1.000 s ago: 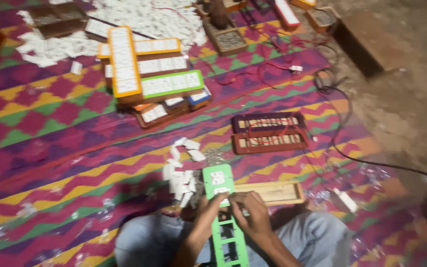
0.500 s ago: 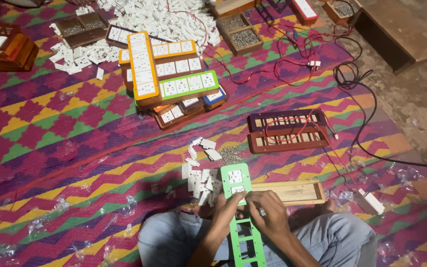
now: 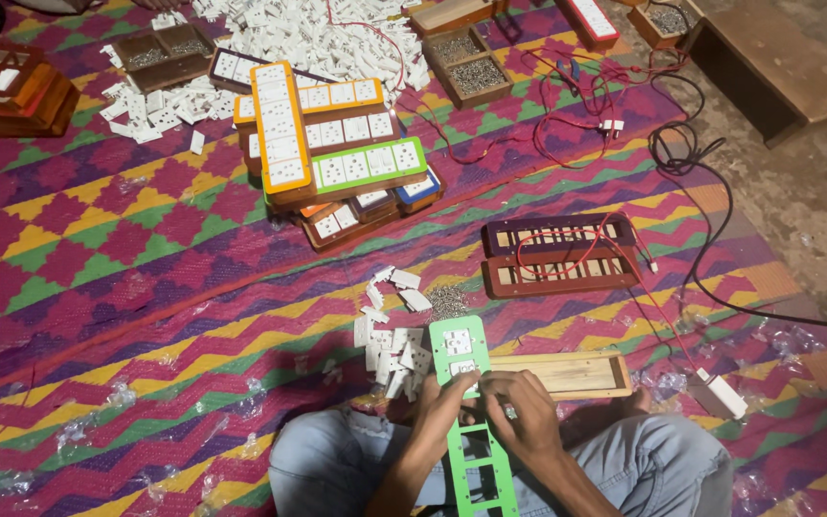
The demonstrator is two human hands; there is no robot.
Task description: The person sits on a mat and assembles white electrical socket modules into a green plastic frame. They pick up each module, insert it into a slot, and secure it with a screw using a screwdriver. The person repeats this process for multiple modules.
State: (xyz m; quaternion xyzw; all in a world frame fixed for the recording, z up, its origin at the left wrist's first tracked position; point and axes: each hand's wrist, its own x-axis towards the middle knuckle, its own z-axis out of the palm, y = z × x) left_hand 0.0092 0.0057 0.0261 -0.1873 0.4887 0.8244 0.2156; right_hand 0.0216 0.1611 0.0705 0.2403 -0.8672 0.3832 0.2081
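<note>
Green frame plate [image 3: 476, 421] — a long slotted faceplate — lies lengthwise over the seated person's lap, its far end reaching onto the patterned mat [image 3: 145, 287]. Two white socket modules [image 3: 458, 352] occupy the far slots; the near slots are open. Compared with half a second ago, the plate and both hands sit in the same place relative to each other; only the camera has tilted, so the stacked finished boards [image 3: 337, 153] now appear lower in view. Judged from this, fitting continues at the third slot, with no new module seated.

Left hand [image 3: 444, 400] is partly closed, fingers curled on the plate's left edge just below the second module. Right hand [image 3: 519, 412] is closed narrow, fingertips pinched at the plate's right edge — whether a small part is held between them cannot be told.

A pile of loose white modules [image 3: 392, 359] lies just left of the plate; an open wooden box [image 3: 567, 373] lies just right.
</note>
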